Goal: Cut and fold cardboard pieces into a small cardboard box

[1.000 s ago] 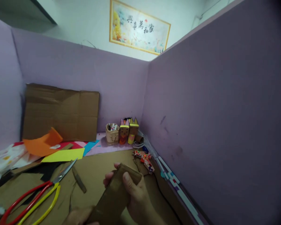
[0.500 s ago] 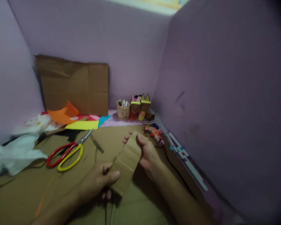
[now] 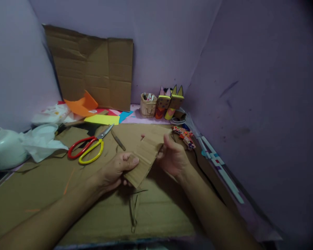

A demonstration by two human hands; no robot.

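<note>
While left hand grips cardboard piece, purple walls border brown worktop.

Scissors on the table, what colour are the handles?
There's one red handle and one yellow handle, seen in the head view.

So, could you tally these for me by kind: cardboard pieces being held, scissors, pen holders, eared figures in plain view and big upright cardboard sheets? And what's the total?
Held cardboard piece: 1
Pair of scissors: 1
Pen holder: 1
Eared figures in plain view: 2
Big upright cardboard sheet: 1
Total: 6
</note>
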